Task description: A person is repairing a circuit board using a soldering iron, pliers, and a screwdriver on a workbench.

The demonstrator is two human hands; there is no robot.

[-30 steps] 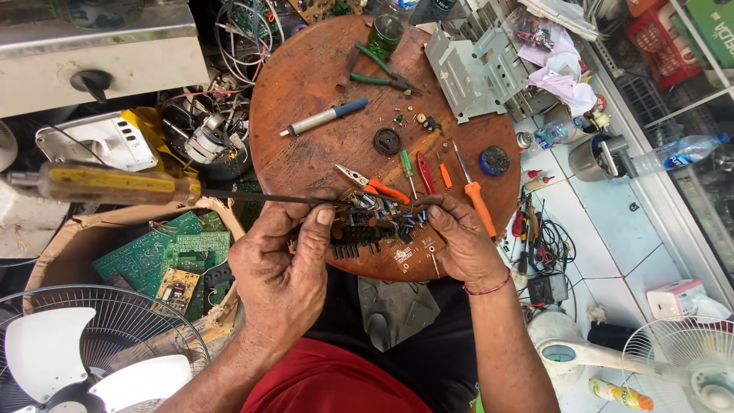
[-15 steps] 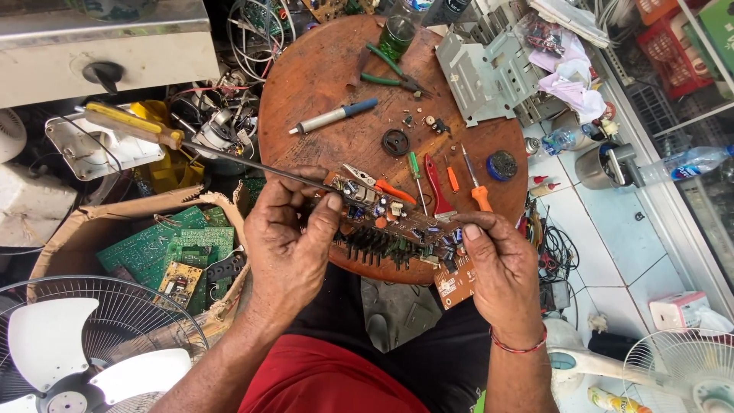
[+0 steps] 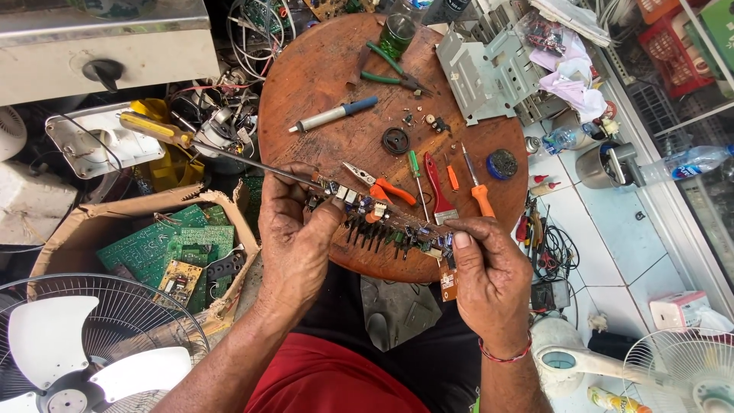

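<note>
From the head view, you are holding a long, narrow circuit board [image 3: 382,226] over the near edge of the round wooden table [image 3: 321,84], with both hands gripping it. Your left hand [image 3: 294,233] is clamped on the board's left end, fingers curled over it, and it is also pinching the shaft of a yellow-handled screwdriver [image 3: 157,130], whose handle is sticking out past the table's left edge. Your right hand [image 3: 489,275] is closed on the board's right end, thumb pressing on top, with a red bracelet [image 3: 505,356] sitting at the wrist. The board is running slantwise between your hands, its dark components hanging down toward you.

Just beyond the board, orange-handled pliers [image 3: 378,187], a green screwdriver [image 3: 417,180], a red-handled brush [image 3: 440,187] and an orange screwdriver [image 3: 478,187] are lying side by side on the table. A blue-tipped grey pen [image 3: 332,115] is lying near the table's middle, green-handled pliers [image 3: 394,69] toward the far edge, and a grey metal bracket [image 3: 478,69] is overhanging the far right edge. Left of the table, green circuit boards [image 3: 164,245] are sitting in a cardboard box [image 3: 84,226], with a white fan [image 3: 84,348] beside it.
</note>
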